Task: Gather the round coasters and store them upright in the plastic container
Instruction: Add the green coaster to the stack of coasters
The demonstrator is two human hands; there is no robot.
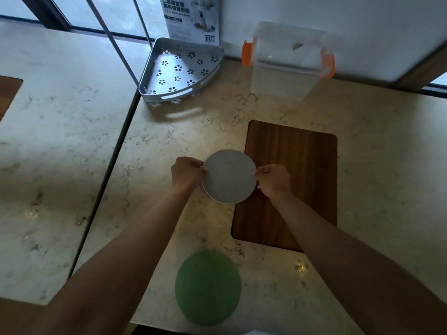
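Head view: left hand and right hand each pinch opposite rims of the grey coaster, held above the desk. Looks thin, light, stiff; edge grip suits. Green coaster lies near; plastic container far back.

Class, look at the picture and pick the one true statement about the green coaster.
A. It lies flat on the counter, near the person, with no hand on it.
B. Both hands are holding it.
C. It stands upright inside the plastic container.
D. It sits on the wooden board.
A: the green coaster lies flat on the marble counter, while the left hand and right hand hold the grey coaster by its edges.
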